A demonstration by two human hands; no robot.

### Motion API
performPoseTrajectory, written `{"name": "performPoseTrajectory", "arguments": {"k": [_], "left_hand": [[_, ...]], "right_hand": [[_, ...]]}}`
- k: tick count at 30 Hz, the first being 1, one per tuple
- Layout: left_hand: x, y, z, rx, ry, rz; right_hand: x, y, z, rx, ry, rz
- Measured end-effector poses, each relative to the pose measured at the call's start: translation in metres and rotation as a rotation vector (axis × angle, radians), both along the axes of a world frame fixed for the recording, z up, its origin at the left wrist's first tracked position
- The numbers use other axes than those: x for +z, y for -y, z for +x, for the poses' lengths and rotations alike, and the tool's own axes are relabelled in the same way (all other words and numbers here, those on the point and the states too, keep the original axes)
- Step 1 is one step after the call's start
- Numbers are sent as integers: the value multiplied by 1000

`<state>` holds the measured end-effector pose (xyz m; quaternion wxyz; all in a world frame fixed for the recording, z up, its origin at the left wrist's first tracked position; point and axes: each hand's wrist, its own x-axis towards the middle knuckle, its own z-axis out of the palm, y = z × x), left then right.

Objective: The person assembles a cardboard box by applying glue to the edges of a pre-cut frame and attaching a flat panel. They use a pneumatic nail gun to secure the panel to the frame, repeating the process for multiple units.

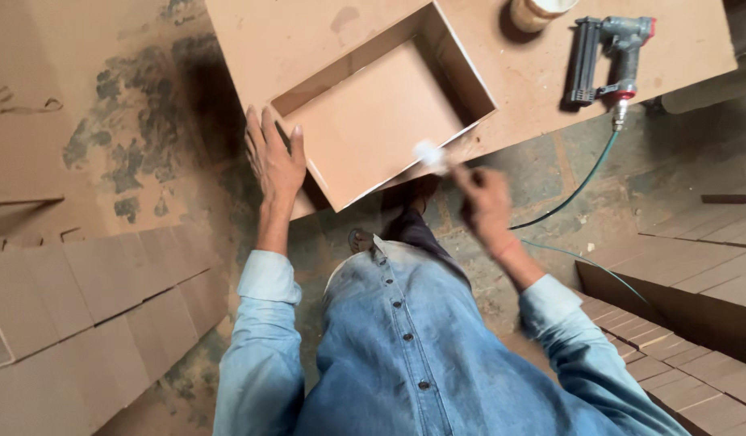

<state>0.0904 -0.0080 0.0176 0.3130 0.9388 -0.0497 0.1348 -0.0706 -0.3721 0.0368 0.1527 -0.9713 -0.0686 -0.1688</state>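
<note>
An open brown fibreboard box frame (470, 77) lies on a brown board workbench (534, 64), its near corner overhanging the edge. My left hand (274, 157) rests flat against the box's left outer wall, fingers spread and pointing up. My right hand (484, 200) is blurred and grips a small brush with a white tip (431, 153), which touches the box's near edge. Both arms wear light blue denim sleeves.
A grey and red pneumatic nail gun (611, 56) with a green air hose (578, 187) lies on the bench at the right. A round container (538, 12) stands at the top. Stacks of cut brown boards (90, 299) fill the floor left and right (687, 355).
</note>
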Motion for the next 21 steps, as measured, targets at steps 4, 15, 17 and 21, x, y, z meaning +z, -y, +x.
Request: {"name": "performPoseTrajectory", "arguments": {"k": [4, 15, 17, 21], "left_hand": [[9, 4, 25, -77, 58, 169], [6, 21, 92, 41, -357, 408], [1, 21, 53, 128, -262, 419], [-1, 65, -28, -30, -561, 228]], "right_hand": [[-17, 97, 7, -274, 43, 16], [3, 89, 16, -287, -423, 1615], [19, 75, 16, -253, -434, 1723], [27, 49, 19, -225, -421, 1404]]}}
